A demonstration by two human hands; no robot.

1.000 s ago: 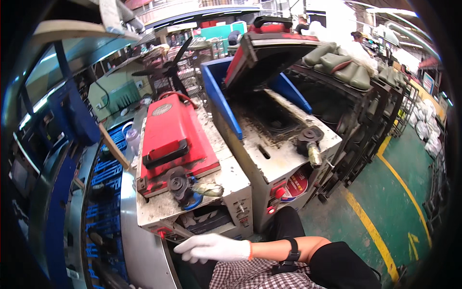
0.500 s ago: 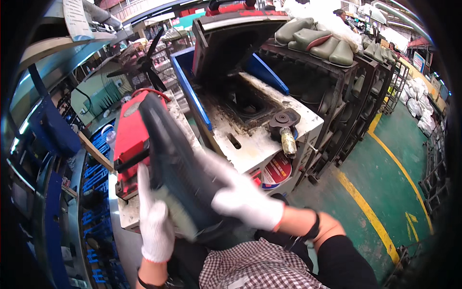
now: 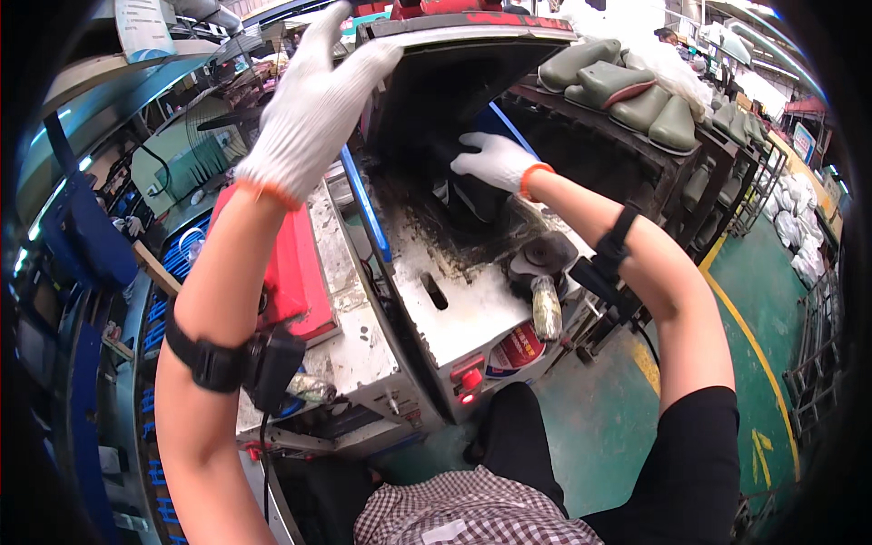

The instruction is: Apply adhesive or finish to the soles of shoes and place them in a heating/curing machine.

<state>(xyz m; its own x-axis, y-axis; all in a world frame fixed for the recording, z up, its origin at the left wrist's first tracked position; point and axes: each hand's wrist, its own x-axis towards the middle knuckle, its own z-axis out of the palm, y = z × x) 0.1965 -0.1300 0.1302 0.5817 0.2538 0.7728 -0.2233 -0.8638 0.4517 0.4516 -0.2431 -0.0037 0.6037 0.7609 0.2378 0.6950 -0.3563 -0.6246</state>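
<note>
A dark moulded part (image 3: 472,195) is gripped by the right hand (image 3: 495,162) inside the open mould (image 3: 436,263); the left hand (image 3: 313,100), spread wide at eleven o'clock, is raised beside the lifted lid (image 3: 454,64). Fingers may be pinched if the lid drops.

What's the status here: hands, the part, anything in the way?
Left hand raised, fingers spread, holding nothing. Right hand down on the black part in the open machine; grip unclear. Raised lid stands close behind it.

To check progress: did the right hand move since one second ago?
Yes. The right hand went up and forward, from below the white machine into its dark cavity.
</note>
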